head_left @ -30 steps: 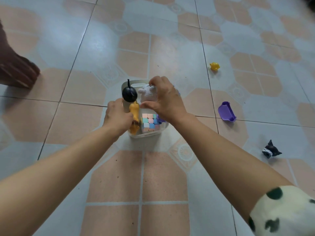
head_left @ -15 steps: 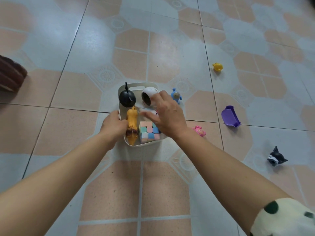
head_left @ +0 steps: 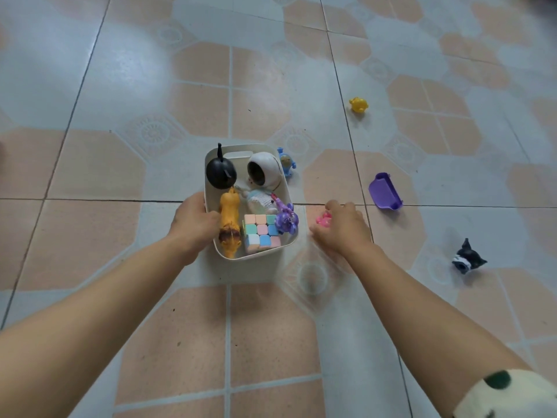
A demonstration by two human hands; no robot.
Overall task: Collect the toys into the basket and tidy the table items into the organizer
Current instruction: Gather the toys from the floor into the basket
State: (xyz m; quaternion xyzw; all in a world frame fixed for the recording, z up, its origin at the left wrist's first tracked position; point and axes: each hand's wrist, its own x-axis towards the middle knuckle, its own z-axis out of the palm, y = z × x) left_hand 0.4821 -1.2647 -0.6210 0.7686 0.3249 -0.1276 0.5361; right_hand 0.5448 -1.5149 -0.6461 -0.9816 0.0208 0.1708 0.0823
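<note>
A white basket point(head_left: 211, 158) stands on the tiled floor. Inside it lie a black round toy point(head_left: 221, 173), a white astronaut figure point(head_left: 265, 171), an orange lion point(head_left: 229, 224), a pastel cube point(head_left: 261, 233) and a purple toy point(head_left: 286, 220). My left hand point(head_left: 194, 221) grips the basket's left rim. My right hand point(head_left: 340, 227) is on the floor right of the basket, its fingers curled round a small pink toy point(head_left: 323, 220).
Loose on the floor lie a blue figure point(head_left: 287, 164) beside the basket's far right corner, a purple tub point(head_left: 384, 191), a yellow toy point(head_left: 358, 104) further off, and a black-and-white cat figure point(head_left: 468, 258) at the right.
My right hand let go of the white astronaut figure in the basket and moved right, down to the pink toy on the floor. My left hand stayed at the basket's left rim.
</note>
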